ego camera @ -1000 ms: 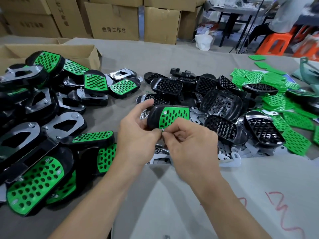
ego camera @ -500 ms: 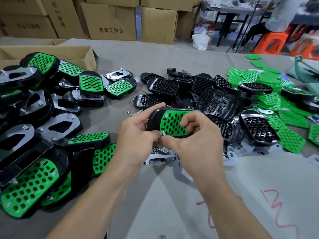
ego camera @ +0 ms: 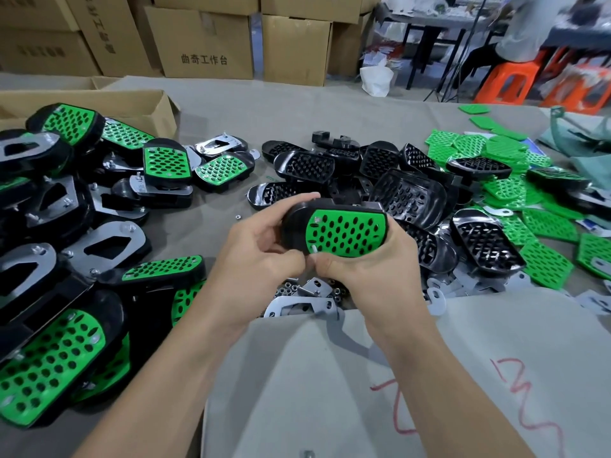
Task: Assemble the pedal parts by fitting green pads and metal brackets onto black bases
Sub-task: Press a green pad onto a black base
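Green pad (ego camera: 347,231) sits in the black base (ego camera: 294,223), and both hands hold this pedal above the tabletop (ego camera: 297,110) at scene centre. Compared with half a second ago, the right hand (ego camera: 373,269) has left the far edge of the pad and dropped to the right end and near side, so the whole perforated face is now exposed. The pedal also sits slightly farther from the body than before.

Clearances:
- Left: a bare strip of tabletop separates the hands from the pile of finished pedals (ego camera: 167,161). An open cardboard box (ego camera: 142,107) stands behind that pile.
- Right: the heap of empty black bases (ego camera: 406,196) lies just beside the right hand, with loose green pads (ego camera: 542,266) beyond it.
- Near: metal brackets (ego camera: 297,304) and small nuts (ego camera: 291,287) lie directly below the hands, partly under the edge of a grey sheet (ego camera: 330,391).
- Far: a wide bare band of tabletop runs up to the stacked cartons.

Hand pose:
- Left hand (ego camera: 261,252): its grip is wrapped round the left end of the base, with one fingertip over the far edge.
- Right hand: the palm cups the right end from below. Thumb and forefinger pinch a small silver screw (ego camera: 313,248) at the near left corner of the pad.
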Tool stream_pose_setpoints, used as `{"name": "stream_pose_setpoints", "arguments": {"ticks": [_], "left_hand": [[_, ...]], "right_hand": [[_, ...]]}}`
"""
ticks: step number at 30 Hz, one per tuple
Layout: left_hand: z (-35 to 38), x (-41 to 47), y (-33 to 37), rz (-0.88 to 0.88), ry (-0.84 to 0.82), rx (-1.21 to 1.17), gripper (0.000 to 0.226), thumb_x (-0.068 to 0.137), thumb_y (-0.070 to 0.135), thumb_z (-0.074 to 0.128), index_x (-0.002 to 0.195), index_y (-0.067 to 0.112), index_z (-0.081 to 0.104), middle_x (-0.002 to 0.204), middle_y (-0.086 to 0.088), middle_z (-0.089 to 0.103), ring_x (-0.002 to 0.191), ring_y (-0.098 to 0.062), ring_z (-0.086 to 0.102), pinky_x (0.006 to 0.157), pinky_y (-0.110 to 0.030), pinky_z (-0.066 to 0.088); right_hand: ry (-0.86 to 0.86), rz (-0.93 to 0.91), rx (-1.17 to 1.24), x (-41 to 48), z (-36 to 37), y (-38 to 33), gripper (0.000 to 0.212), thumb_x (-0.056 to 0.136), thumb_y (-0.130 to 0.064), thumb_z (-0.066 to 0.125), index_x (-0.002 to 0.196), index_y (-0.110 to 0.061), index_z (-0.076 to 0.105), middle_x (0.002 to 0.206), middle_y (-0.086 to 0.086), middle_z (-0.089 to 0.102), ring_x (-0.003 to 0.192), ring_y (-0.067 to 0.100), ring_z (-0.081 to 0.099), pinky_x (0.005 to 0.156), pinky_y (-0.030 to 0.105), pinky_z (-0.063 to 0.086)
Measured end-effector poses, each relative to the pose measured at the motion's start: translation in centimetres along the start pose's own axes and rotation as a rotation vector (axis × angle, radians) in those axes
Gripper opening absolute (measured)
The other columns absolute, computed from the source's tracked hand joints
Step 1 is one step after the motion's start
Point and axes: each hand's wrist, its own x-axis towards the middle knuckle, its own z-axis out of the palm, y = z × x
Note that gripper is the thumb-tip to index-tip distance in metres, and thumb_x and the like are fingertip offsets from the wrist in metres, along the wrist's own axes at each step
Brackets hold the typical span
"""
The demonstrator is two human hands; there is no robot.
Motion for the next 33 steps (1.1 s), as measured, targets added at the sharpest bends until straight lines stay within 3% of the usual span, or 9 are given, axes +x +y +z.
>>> {"name": "stream_pose_setpoints", "arguments": {"ticks": [4, 7, 10, 12, 16, 20, 26, 30, 33], "left_hand": [[0.1, 0.1, -0.5, -0.031, 0.019, 0.022, 0.071, 0.064, -0.007, 0.055, 0.123, 0.027, 0.072, 0.103, -0.011, 0.078, 0.086, -0.025, 0.07, 0.08, -0.047, 0.061], [0.7, 0.0, -0.8, -0.042, 0.022, -0.011, 0.071, 0.066, -0.017, 0.053, 0.118, 0.026, 0.076, 0.101, -0.008, 0.079, 0.089, -0.019, 0.072, 0.078, -0.037, 0.061], [1.0, 0.0, -1.1, -0.016, 0.051, -0.002, 0.075, 0.068, -0.023, 0.05, 0.112, 0.031, 0.078, 0.102, -0.002, 0.08, 0.091, -0.016, 0.074, 0.08, -0.034, 0.062], [0.7, 0.1, -1.2, -0.024, 0.077, -0.024, 0.071, 0.072, -0.022, 0.051, 0.111, 0.03, 0.078, 0.096, -0.003, 0.08, 0.084, -0.015, 0.073, 0.073, -0.03, 0.062], [0.0, 0.3, -0.8, -0.04, 0.057, -0.029, 0.052, 0.076, -0.012, 0.069, 0.104, 0.031, 0.079, 0.091, -0.017, 0.075, 0.072, -0.019, 0.068, 0.063, -0.026, 0.057], [-1.1, 0.7, -1.0, -0.122, 0.145, -0.081, 0.05, 0.077, -0.021, 0.073, 0.103, 0.022, 0.076, 0.087, -0.006, 0.08, 0.073, -0.016, 0.076, 0.058, -0.022, 0.057], [-0.3, 0.7, -1.4, -0.112, 0.297, -0.052, 0.065, 0.075, -0.019, 0.077, 0.122, 0.027, 0.071, 0.082, -0.001, 0.08, 0.067, -0.02, 0.076, 0.055, -0.026, 0.058], [-0.4, 0.8, -1.3, -0.102, 0.279, -0.037, 0.077, 0.076, -0.009, 0.081, 0.14, 0.028, 0.061, 0.089, -0.004, 0.08, 0.073, -0.028, 0.076, 0.06, -0.034, 0.061], [-0.5, 0.5, -0.9, -0.044, 0.219, 0.029, 0.076, 0.064, 0.008, 0.086, 0.133, 0.034, 0.065, 0.097, -0.003, 0.079, 0.085, -0.024, 0.077, 0.068, -0.037, 0.063]], "right_hand": [[0.043, 0.041, -0.106, 0.1, 0.0, 0.5, 0.062, 0.042, -0.021, 0.097, 0.096, -0.033, 0.069, 0.085, -0.002, 0.077, 0.077, 0.022, 0.076, 0.055, 0.034, 0.056], [0.135, 0.049, -0.24, 0.7, 0.2, 0.9, 0.063, 0.036, -0.035, 0.091, 0.095, -0.035, 0.068, 0.082, -0.008, 0.075, 0.077, 0.017, 0.074, 0.065, 0.042, 0.062], [0.125, 0.022, -0.261, 0.9, 0.2, 1.0, 0.062, 0.038, -0.039, 0.091, 0.095, -0.034, 0.067, 0.084, -0.008, 0.075, 0.08, 0.016, 0.074, 0.069, 0.044, 0.063], [0.078, 0.01, -0.277, 0.9, 0.0, 0.8, 0.058, 0.044, -0.035, 0.093, 0.096, -0.034, 0.066, 0.085, -0.008, 0.075, 0.08, 0.016, 0.074, 0.068, 0.042, 0.062], [-0.108, 0.078, -0.086, 1.1, -0.7, 0.2, 0.04, 0.071, -0.008, 0.084, 0.104, -0.022, 0.067, 0.077, 0.002, 0.073, 0.059, 0.017, 0.066, 0.049, 0.027, 0.051], [-0.276, 0.159, 0.234, 0.7, -1.1, -0.3, 0.036, 0.094, 0.011, 0.053, 0.123, -0.009, 0.059, 0.093, 0.016, 0.074, 0.066, 0.029, 0.068, 0.06, 0.03, 0.057], [-0.223, 0.217, 0.314, 0.5, -0.9, -0.3, 0.031, 0.096, 0.01, 0.053, 0.107, -0.012, 0.07, 0.099, 0.021, 0.076, 0.074, 0.034, 0.072, 0.066, 0.031, 0.061], [-0.198, 0.221, 0.413, 0.5, -0.8, -0.5, 0.021, 0.103, -0.004, 0.051, 0.112, -0.009, 0.069, 0.101, 0.022, 0.075, 0.075, 0.034, 0.073, 0.066, 0.032, 0.061], [-0.181, 0.207, 0.402, 0.7, -1.0, -0.8, 0.022, 0.106, -0.008, 0.047, 0.116, -0.01, 0.067, 0.099, 0.021, 0.076, 0.069, 0.031, 0.073, 0.062, 0.031, 0.061]]}}
